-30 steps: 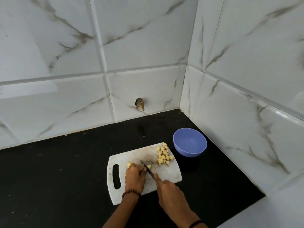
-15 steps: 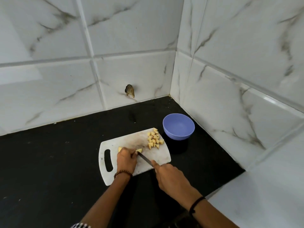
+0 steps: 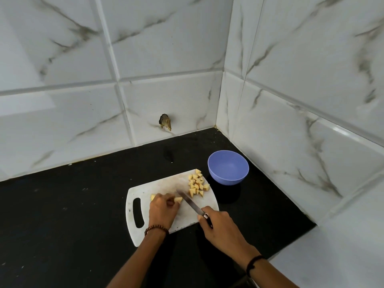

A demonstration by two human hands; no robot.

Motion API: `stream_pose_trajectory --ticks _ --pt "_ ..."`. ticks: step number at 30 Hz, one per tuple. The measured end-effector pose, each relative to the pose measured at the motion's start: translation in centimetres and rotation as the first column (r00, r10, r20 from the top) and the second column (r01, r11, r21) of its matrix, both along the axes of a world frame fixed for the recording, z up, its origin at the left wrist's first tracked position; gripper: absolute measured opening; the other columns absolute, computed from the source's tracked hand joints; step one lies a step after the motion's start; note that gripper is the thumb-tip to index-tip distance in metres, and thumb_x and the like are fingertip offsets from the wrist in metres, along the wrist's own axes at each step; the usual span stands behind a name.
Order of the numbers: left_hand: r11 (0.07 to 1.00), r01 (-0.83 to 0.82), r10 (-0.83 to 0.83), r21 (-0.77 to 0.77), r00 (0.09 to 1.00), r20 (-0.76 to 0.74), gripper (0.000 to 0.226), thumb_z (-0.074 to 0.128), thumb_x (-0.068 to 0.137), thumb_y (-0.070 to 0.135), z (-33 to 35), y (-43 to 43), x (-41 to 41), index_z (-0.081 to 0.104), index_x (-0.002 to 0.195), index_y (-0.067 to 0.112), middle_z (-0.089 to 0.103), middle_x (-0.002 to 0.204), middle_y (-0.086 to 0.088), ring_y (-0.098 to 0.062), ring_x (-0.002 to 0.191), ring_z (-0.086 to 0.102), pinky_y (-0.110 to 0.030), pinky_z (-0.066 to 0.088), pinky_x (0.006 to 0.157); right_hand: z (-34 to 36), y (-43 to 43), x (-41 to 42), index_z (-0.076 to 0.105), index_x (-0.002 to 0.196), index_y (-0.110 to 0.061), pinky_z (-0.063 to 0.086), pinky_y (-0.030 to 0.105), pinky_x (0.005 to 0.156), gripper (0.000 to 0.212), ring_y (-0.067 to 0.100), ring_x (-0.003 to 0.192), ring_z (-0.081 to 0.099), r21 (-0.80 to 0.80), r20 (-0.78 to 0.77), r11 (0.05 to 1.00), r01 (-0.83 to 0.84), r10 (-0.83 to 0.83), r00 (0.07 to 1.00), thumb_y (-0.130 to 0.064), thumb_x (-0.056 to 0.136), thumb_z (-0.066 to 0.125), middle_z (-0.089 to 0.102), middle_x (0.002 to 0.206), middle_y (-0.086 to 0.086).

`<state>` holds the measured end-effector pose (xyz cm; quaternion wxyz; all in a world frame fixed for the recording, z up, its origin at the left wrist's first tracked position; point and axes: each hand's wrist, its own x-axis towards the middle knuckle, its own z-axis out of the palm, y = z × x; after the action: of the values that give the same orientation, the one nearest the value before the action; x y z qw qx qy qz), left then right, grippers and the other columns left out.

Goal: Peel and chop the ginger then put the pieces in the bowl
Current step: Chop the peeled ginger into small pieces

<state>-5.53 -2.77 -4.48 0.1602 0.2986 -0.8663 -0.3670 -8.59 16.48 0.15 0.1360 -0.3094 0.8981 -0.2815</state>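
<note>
A white cutting board (image 3: 145, 229) lies on the black counter. My left hand (image 3: 162, 210) holds a peeled yellow ginger piece (image 3: 178, 199) down on the board, fingers curled over it; another end of ginger (image 3: 153, 197) shows at the hand's left. My right hand (image 3: 218, 227) grips a knife (image 3: 190, 202) whose blade lies just right of the held piece. A heap of several chopped ginger pieces (image 3: 197, 183) sits at the board's far right corner. The blue bowl (image 3: 228, 167) stands just beyond that corner with nothing in it.
White marble-look tiled walls meet in a corner behind and to the right of the bowl. A small hole (image 3: 165, 122) breaks the back wall. The black counter (image 3: 72, 215) stretches to the left. A white surface (image 3: 342, 256) borders the counter at lower right.
The view shifted, so the board and bowl sit differently in frame. Both hands stay on the board; the knife blade stays beside the held ginger with only small movement.
</note>
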Motion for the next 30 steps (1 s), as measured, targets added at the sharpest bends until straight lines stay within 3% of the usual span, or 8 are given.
stream_pose_trajectory --ticks 5,7,12,16,19,21,25,30 --pt "1.0 0.02 -0.02 -0.009 1.0 -0.001 0.019 0.072 0.083 0.027 0.2 -0.1 -0.2 0.073 0.101 0.022 0.06 0.092 0.005 -0.004 0.076 0.059 -0.014 0.045 0.072 -0.3 -2.9 -1.8 0.051 0.09 -0.024 0.046 0.021 0.058 0.015 0.006 0.07 0.058 -0.023 0.064 0.999 0.038 -0.037 0.997 -0.037 0.095 0.058 0.057 0.078 -0.008" --pt "0.999 0.04 -0.039 0.009 0.999 -0.014 0.016 0.072 0.083 0.024 0.3 -0.2 -0.2 0.074 0.099 0.022 0.061 0.089 0.007 -0.002 0.076 0.059 -0.01 0.045 0.07 -0.5 -4.3 -2.4 0.053 0.101 -0.023 0.051 0.02 0.069 0.014 0.007 0.082 0.061 -0.046 0.093 0.998 0.039 -0.035 0.995 -0.032 0.093 0.062 0.058 0.087 -0.009" --pt "0.997 0.058 -0.055 0.045 0.996 -0.068 0.015 0.074 0.08 0.013 0.3 -0.3 0.0 0.073 0.093 0.021 0.065 0.09 0.006 -0.002 0.079 0.06 -0.01 0.048 0.072 -1.0 -7.5 -3.3 0.039 0.135 -0.019 0.049 0.028 0.096 0.053 0.016 0.119 0.053 0.032 0.049 0.999 -0.01 0.009 0.999 -0.021 0.09 0.066 0.047 0.133 -0.002" --pt "0.997 0.06 -0.058 0.041 0.997 -0.046 0.02 0.071 0.082 0.01 0.4 -0.5 -0.2 0.071 0.097 0.023 0.066 0.093 0.008 -0.002 0.082 0.061 -0.018 0.053 0.079 -1.8 -8.6 -4.0 0.042 0.124 -0.022 0.049 0.029 0.091 0.036 0.016 0.117 0.053 0.03 0.017 0.997 -0.071 0.07 0.997 -0.02 0.094 0.061 0.05 0.13 -0.002" --pt "0.997 0.072 -0.071 0.007 0.997 -0.015 0.022 0.069 0.084 0.01 0.8 -0.6 -0.3 0.07 0.102 0.022 0.066 0.097 0.008 -0.002 0.086 0.06 -0.012 0.048 0.081 -2.3 -8.8 -4.5 0.044 0.12 -0.026 0.05 0.029 0.093 0.026 0.011 0.114 0.053 0.005 0.003 0.995 -0.097 0.097 0.995 -0.025 0.097 0.056 0.052 0.127 -0.005" --pt "0.997 0.073 -0.073 0.005 0.997 -0.028 0.022 0.069 0.083 0.008 0.9 -0.4 -0.6 0.071 0.102 0.02 0.067 0.097 0.006 -0.002 0.085 0.06 -0.012 0.049 0.082 -2.5 -8.7 -4.8 0.044 0.118 -0.026 0.051 0.028 0.091 0.024 0.011 0.112 0.054 -0.008 -0.002 0.997 -0.075 0.075 0.997 -0.027 0.097 0.057 0.053 0.124 -0.006" --pt "0.996 0.092 -0.092 0.01 0.996 -0.003 0.031 0.063 0.086 0.001 1.1 0.6 -1.7 0.069 0.109 0.021 0.066 0.102 0.007 0.001 0.088 0.058 0.003 0.039 0.074 -2.8 -8.6 -5.5 0.042 0.12 -0.026 0.051 0.024 0.09 0.031 0.008 0.11 0.054 -0.043 0.04 0.998 -0.048 0.05 0.998 -0.026 0.095 0.06 0.05 0.126 -0.007" --pt "0.993 0.033 -0.03 0.113 0.999 -0.028 0.03 0.058 0.089 0.002 1.3 1.3 -2.7 0.068 0.108 0.023 0.064 0.095 0.014 0.004 0.086 0.059 0.003 0.04 0.071 -2.9 -8.5 -6.8 0.044 0.121 -0.024 0.049 0.021 0.09 0.027 0.005 0.11 0.052 -0.056 0.077 0.997 -0.061 0.065 0.995 -0.025 0.097 0.057 0.05 0.131 -0.004"
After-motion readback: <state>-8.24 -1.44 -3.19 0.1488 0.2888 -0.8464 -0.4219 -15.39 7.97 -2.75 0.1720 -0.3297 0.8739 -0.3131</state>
